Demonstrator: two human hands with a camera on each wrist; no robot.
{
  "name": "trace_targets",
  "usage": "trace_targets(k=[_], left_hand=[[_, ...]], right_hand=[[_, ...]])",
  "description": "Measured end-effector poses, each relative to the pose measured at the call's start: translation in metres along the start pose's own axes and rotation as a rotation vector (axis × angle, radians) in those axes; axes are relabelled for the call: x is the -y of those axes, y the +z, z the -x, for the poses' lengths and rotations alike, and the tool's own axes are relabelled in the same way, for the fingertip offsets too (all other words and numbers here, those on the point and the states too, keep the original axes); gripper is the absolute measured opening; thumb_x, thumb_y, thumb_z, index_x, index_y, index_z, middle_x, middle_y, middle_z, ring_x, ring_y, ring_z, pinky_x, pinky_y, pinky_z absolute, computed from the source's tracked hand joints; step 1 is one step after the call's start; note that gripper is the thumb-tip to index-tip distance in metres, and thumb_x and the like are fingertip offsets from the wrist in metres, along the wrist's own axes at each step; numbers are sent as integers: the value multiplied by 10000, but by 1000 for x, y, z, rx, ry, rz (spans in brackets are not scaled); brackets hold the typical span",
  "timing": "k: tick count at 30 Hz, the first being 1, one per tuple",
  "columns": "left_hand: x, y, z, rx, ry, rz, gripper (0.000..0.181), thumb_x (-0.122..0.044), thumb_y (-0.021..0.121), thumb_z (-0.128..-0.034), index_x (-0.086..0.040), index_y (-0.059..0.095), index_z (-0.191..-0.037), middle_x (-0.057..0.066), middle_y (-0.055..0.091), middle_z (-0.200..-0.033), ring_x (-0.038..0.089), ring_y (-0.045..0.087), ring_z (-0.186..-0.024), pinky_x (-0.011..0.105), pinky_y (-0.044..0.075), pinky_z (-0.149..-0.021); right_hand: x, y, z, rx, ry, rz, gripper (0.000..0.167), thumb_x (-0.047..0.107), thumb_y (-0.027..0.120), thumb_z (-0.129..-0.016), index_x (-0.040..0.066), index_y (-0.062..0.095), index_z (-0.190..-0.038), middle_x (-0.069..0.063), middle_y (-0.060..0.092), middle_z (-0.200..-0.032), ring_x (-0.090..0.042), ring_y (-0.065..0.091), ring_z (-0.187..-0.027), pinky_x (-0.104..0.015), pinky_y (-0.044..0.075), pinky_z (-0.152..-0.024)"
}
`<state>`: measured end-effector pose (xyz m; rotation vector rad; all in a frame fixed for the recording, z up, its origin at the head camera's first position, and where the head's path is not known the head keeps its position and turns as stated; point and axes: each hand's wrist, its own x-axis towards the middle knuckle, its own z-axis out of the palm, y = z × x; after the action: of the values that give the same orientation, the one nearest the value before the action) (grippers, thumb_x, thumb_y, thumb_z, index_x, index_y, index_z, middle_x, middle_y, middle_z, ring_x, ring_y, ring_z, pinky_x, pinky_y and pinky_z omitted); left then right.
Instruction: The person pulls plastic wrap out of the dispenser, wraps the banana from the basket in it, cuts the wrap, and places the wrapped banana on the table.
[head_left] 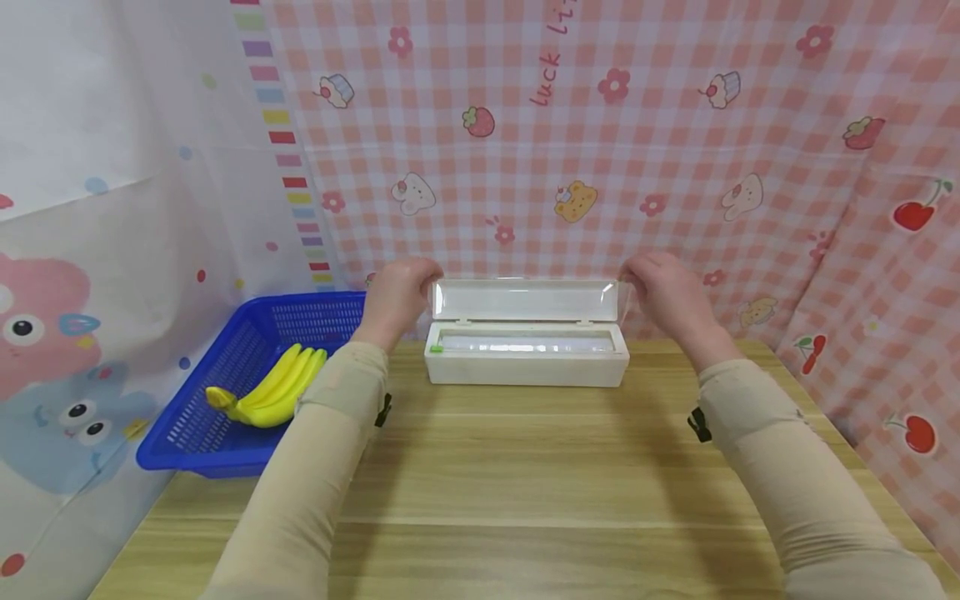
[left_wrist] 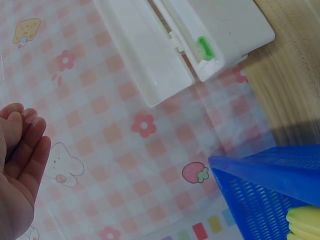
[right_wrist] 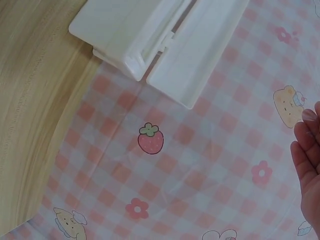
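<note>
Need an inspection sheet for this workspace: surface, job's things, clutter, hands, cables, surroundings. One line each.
Surface: wooden table, pale lengthwise grain.
Job's things: white box on the table, hinged lid open; green tab at its left end; clear film raised above it.
Clutter: blue basket at left, yellow bananas inside.
Left hand: pinches the film's left side.
Right hand: pinches the film's right side.
Cables: nothing seen.
Surroundings: pink checked cloth behind and right; white cartoon cloth at left.

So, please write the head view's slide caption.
Left hand and right hand hold transparent film above an open, long, white plastic box.
</note>
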<state>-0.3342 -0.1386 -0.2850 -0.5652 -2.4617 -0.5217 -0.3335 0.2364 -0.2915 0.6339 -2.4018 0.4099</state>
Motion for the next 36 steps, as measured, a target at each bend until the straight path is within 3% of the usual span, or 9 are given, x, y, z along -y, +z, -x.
trace_targets(k=[9,15,36], left_hand=[[-3,-3,-1,21,-37,-3,281,112,668,-854,-60,731,-1067,106,721,-1081,271,665,-1020,376,529,-923],[-4,-4,-2,12,-24,-14,277,106,673,-854,-64,734,-1064,106,723,-1078,272,669,-1012,379,532,-918],[-5,-10,-2,-22,17,4,177,36,640,-925,-41,735,-1053,119,726,-1060,278,672,-994,374,532,-914]], right_hand=[[-2,-3,-2,24,27,7,63,-13,650,-927,1,666,-986,-175,693,-976,-357,618,-977,-510,505,-899],[-3,-4,-2,31,31,12,58,-12,641,-938,6,665,-988,-167,690,-973,-353,612,-979,-512,502,-901],[-9,-2,0,-30,-80,30,160,-90,631,-904,-1,623,-1037,-176,679,-986,-353,622,-959,-494,524,-865]])
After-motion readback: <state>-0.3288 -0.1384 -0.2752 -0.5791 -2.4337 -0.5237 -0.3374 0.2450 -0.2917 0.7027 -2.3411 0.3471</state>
